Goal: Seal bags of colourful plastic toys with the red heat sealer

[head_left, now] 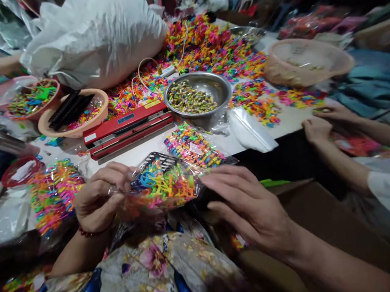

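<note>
A clear plastic bag (167,185) of small, bright plastic pieces is held in front of me above my lap. A black slotted piece (158,160) shows at its upper left; I cannot tell whether it is inside. My left hand (102,193) is closed in a pinch on the bag's left edge. At the bag's right end is my right hand (249,202), its fingers stretched out and the thumb apart, fingertips at the plastic. Just beyond lies another filled bag (195,147), with a white label, beside a red heat sealer (127,128).
A metal bowl (221,89) of small pieces and a stack of clear bags (252,130) lie ahead. Behind are a loose colourful heap (212,43) and a big white sack (99,34). Tubs (101,101) and filled bags (55,191) are left. A co-worker's hands (321,125) are right.
</note>
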Demonstrator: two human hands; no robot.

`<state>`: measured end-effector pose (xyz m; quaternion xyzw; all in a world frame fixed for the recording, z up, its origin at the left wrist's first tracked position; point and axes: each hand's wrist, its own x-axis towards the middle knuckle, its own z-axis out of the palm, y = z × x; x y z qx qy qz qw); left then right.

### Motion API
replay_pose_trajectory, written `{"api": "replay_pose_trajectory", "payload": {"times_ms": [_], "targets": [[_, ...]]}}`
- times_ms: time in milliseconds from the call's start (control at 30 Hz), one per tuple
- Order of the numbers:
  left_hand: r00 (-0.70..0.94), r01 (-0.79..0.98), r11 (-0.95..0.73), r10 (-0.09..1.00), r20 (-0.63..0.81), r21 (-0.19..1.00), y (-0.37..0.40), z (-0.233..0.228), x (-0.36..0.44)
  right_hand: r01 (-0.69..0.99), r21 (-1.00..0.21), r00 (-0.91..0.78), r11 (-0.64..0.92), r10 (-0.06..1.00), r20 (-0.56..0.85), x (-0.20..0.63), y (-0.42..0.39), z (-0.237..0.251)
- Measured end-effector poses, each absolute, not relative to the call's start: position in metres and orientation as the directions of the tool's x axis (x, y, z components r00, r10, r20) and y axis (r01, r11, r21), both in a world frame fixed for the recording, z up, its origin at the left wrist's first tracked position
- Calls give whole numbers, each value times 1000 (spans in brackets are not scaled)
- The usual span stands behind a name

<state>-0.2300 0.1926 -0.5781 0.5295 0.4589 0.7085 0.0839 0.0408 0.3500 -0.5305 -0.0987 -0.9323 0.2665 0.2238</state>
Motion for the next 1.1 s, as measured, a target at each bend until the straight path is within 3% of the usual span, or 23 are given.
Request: {"api": "replay_pose_trajectory", "payload": {"times_ms": [133, 367, 667, 833, 1000, 1100], "targets": [[-315, 324, -670, 590, 744, 668, 199, -578, -213, 25, -515, -876, 857, 266, 401, 12, 346, -522], [-282, 283, -710, 581, 763, 645, 204, -576, -195, 25, -686, -920, 727, 286, 270, 26, 343, -535], [-235, 268, -729, 584, 777, 629, 219, -568, -175, 102, -736, -775, 670, 517, 363, 57, 340, -529], [-267, 259, -760, 537, 800, 596, 227, -554, -164, 98, -827, -673, 554, 649, 355, 81, 341, -537], [-340, 227, -748, 539, 770, 624, 235, -540, -154, 162, -854, -638, 494, 713, 292, 108, 346, -546], [-390, 206, -749, 527, 755, 630, 242, -535, -145, 109, -911, -602, 397, 756, 257, 114, 348, -552]]}}
